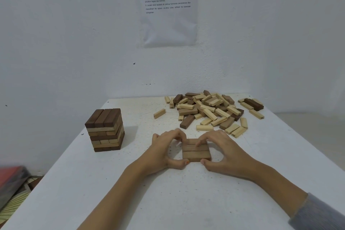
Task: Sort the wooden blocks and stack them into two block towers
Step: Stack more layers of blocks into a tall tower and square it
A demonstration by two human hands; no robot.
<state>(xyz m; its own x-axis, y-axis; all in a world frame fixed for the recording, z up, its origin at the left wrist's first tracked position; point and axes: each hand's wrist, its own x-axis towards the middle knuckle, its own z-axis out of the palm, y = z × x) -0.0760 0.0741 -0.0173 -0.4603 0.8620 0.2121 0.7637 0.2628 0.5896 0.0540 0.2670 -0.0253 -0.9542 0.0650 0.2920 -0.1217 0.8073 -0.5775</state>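
"How far along were you?"

"Barely into the second tower. My left hand point(164, 152) and right hand point(222, 152) cupped its base layer point(196, 152) on the white table point(168, 192), thumbs and fingers pressing three brown blocks together from both sides."

"And the first?"

"The first tower point(105, 129) stood several layers high, well to my left. Beyond my hands, the loose pile point(209, 110) lay unsorted, so I judged most of the work remained."

Both hands, left hand point(164, 152) and right hand point(222, 153), press a flat block layer point(196, 152) together.
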